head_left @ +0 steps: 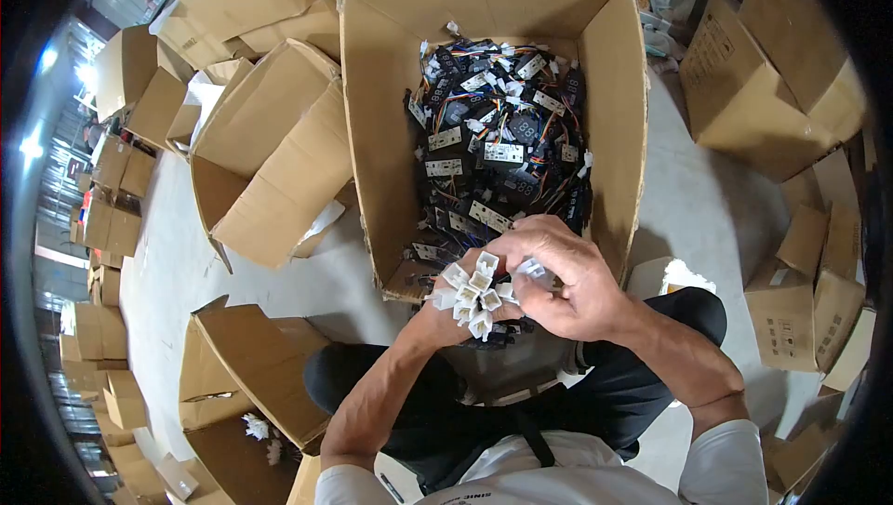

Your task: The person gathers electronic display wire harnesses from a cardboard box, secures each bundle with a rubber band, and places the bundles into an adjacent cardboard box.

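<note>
My left hand [446, 324] is wrapped round a bunch of white plastic connectors [479, 296], their open ends facing up toward me. Just to the right, my right hand [567, 277] pinches a single white connector [531, 269] between thumb and fingers, close beside the bunch. Both hands are over the near edge of a large open cardboard box [614, 133]. Inside the box lies a heap of small circuit boards [503, 152] with black display parts, coloured wires and white connectors. The wires below the held bunch are mostly hidden by my hands.
Open cardboard boxes [279, 147] stand to the left, and another [251, 365] at the lower left holds white connectors. More boxes [772, 77] are on the right. My knees flank the near side of the big box. Stacked cartons line the far left.
</note>
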The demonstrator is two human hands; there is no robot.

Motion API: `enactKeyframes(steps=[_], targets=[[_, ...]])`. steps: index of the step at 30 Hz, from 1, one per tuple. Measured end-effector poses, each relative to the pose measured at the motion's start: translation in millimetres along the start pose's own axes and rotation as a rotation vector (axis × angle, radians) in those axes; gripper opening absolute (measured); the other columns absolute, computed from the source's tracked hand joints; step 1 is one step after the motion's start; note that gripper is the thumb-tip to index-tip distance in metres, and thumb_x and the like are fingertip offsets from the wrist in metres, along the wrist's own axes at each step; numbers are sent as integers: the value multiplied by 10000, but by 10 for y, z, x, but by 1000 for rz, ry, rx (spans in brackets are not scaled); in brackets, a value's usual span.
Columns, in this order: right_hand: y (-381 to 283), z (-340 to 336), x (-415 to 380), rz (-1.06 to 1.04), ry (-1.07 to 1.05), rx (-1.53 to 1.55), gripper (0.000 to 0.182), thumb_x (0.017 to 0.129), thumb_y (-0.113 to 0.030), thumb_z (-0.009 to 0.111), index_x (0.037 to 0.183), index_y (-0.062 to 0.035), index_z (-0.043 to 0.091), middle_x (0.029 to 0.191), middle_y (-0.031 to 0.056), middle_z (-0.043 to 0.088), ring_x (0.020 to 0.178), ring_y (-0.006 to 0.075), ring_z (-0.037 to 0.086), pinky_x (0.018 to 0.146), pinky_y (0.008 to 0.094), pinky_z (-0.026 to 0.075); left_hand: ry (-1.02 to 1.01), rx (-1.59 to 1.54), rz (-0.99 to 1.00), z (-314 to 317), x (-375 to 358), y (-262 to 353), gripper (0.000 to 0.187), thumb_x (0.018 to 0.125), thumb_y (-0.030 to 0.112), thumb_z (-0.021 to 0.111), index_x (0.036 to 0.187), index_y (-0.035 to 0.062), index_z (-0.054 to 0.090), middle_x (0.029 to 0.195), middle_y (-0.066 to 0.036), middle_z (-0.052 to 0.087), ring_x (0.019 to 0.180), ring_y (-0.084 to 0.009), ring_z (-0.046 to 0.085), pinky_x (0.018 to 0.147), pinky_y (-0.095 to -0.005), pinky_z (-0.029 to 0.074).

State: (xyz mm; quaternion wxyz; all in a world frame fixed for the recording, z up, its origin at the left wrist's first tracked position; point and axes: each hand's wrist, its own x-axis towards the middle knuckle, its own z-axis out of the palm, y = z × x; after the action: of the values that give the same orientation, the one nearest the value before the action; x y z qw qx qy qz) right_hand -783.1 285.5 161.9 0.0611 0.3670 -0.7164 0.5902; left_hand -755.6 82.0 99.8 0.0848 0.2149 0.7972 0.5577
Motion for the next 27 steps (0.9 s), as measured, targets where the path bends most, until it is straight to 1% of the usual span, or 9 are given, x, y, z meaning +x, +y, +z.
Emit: enactKeyframes(steps=[3,7,9,13,16,21,23,25,27], targets=[[-95,-29,47,25,-122,-119,341,804,15,706,1141,-5,658,978,96,645,880,228,591,824,363,474,-91,132,38,-62,-10,5,509,735,201,885,1151,77,619,1118,-94,620,994,-254,624,846,-366,502],[-78,-26,39,115,-157,-29,243,820,-77,773,1043,-11,700,878,67,636,872,208,582,785,355,464,-51,-104,-4,17,-30,96,506,718,181,899,1115,51,613,1111,-89,643,1019,-208,622,875,-360,499],[-95,-30,33,240,-179,15,220,837,-68,754,1047,-31,698,946,71,649,876,188,579,768,338,472,-42,-171,-7,-16,-16,159,582,720,158,899,1187,22,582,1117,-83,648,1036,-183,618,898,-351,499],[26,-15,11,172,-109,58,197,853,-33,716,1048,-41,694,1028,85,652,931,186,600,785,330,495,-94,-220,54,-72,29,229,697,729,135,888,1308,8,522,1150,-69,645,1023,-161,612,903,-331,507],[0,11,20,139,-69,84,216,864,25,648,1069,-28,690,1145,114,650,1048,224,618,864,348,509,-115,-439,-187,-58,8,221,647,732,142,885,1274,20,555,1147,-55,646,1006,-154,613,875,-328,516],[-45,-42,22,52,-219,52,406,829,97,586,1207,-27,667,1313,162,620,1176,272,608,971,388,488,-189,-257,-64,-56,-10,141,549,746,158,876,1203,55,590,1098,-52,649,953,-161,619,822,-331,518],[-5,-47,25,-55,-253,-2,462,794,83,644,1240,-39,657,1280,160,640,1136,292,631,961,396,497,-200,-292,-63,-47,-9,136,512,761,174,862,1184,64,594,1053,-56,658,929,-173,623,811,-337,519],[-78,-17,34,-38,-216,-5,472,762,50,713,1223,-38,661,1228,154,665,1100,309,646,945,403,508,-91,-210,119,-14,3,113,474,783,203,844,1168,61,606,1020,-50,667,918,-179,627,810,-343,520],[-77,-12,29,-17,-224,-22,485,747,28,741,1221,-37,657,1219,155,667,1097,310,646,941,407,511,-79,-315,73,4,-5,115,442,796,220,833,1145,54,618,1013,-51,673,914,-184,631,815,-346,518]])
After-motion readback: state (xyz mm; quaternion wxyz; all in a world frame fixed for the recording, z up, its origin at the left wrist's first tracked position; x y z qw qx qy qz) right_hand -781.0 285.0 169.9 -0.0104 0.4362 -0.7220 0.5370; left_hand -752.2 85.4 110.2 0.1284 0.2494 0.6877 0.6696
